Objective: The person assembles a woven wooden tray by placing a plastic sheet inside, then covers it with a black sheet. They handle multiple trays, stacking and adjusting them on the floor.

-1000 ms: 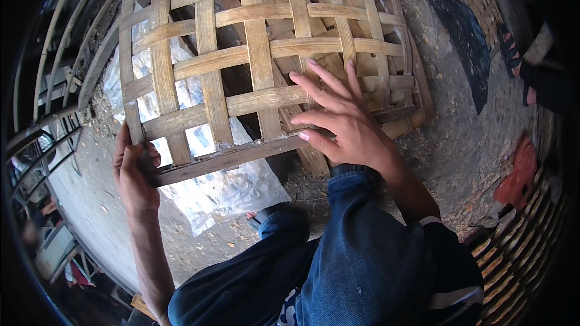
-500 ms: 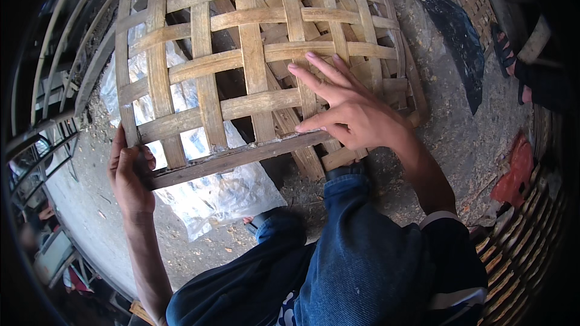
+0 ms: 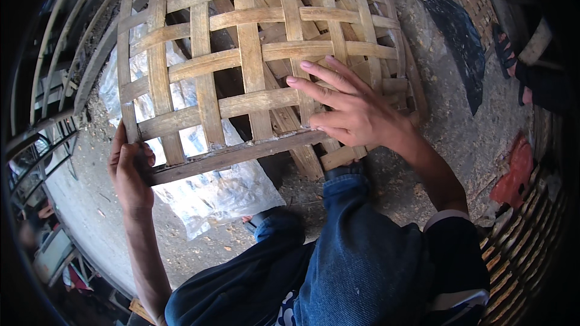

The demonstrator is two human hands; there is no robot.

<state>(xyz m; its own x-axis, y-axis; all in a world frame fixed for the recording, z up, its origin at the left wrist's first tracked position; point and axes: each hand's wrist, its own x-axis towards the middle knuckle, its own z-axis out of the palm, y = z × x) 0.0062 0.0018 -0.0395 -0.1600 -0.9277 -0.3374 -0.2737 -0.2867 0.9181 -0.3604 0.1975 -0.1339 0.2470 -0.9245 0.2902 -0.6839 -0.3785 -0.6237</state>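
A woven lattice panel [image 3: 249, 66] of wide flat bamboo-like strips, edged with a dark wooden frame bar [image 3: 241, 157], is held tilted in front of me. My left hand [image 3: 130, 169] is closed round its near left corner, the thumb on the near face and the fingers partly hidden behind. Over the panel's near right part lies my right hand [image 3: 356, 115], its fingers spread across the strips and its thumb close to the frame bar. Beneath the panel, more lattice pieces [image 3: 305, 160] show through the gaps.
Crumpled clear plastic sheeting [image 3: 220, 196] lies on the floor under the panel. A black sheet [image 3: 450, 36] and a red plastic piece [image 3: 513, 172] are to the right. Slatted racks [image 3: 57, 48] stand at left, and another person's foot [image 3: 510, 63] shows at far right.
My right hand has slid slightly right along the panel, with its thumb and fingers shifting. My left hand keeps its grip on the corner, and the panel has barely moved.
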